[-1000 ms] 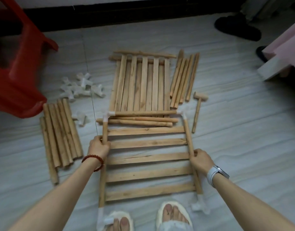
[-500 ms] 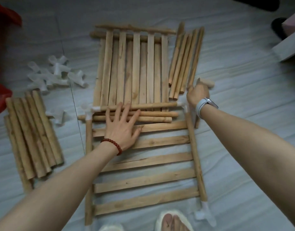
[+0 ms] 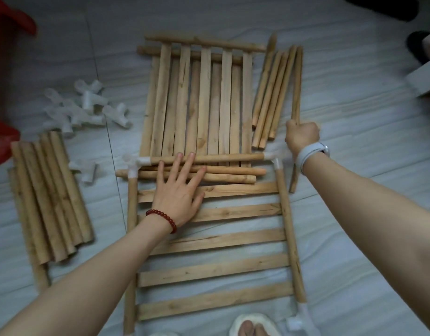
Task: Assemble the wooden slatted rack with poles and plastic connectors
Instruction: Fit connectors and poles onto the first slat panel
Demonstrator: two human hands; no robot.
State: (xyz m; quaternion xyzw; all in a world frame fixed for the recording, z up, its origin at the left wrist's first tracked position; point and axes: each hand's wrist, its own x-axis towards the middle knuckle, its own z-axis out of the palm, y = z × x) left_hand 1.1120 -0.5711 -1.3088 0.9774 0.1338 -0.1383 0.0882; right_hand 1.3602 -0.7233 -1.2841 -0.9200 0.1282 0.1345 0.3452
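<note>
A slatted panel [image 3: 209, 241] lies flat on the floor in front of me. Poles run along its left, top and right sides. White plastic connectors join the top corners [image 3: 136, 163] and sit at the near right corner [image 3: 299, 321]. My left hand [image 3: 180, 190] rests flat, fingers spread, on the top slat and two loose poles [image 3: 228, 174]. My right hand [image 3: 302, 135] is closed in a fist around the top of a wooden mallet. The mallet handle [image 3: 292, 180] sticks out below my wrist, beside the top right corner; its head is hidden.
A second slatted panel [image 3: 204, 100] lies beyond the first. Pole bundles lie at the right [image 3: 272, 93] and at the left [image 3: 51, 200]. Loose white connectors [image 3: 88, 107] are piled at the upper left. A red stool [image 3: 3, 141] stands at the left edge. My slippered foot [image 3: 252, 326] is at the bottom.
Both hands left the side poles. The left hand went flat onto the top slat and loose poles. The right hand reached to the mallet and closed on it.
</note>
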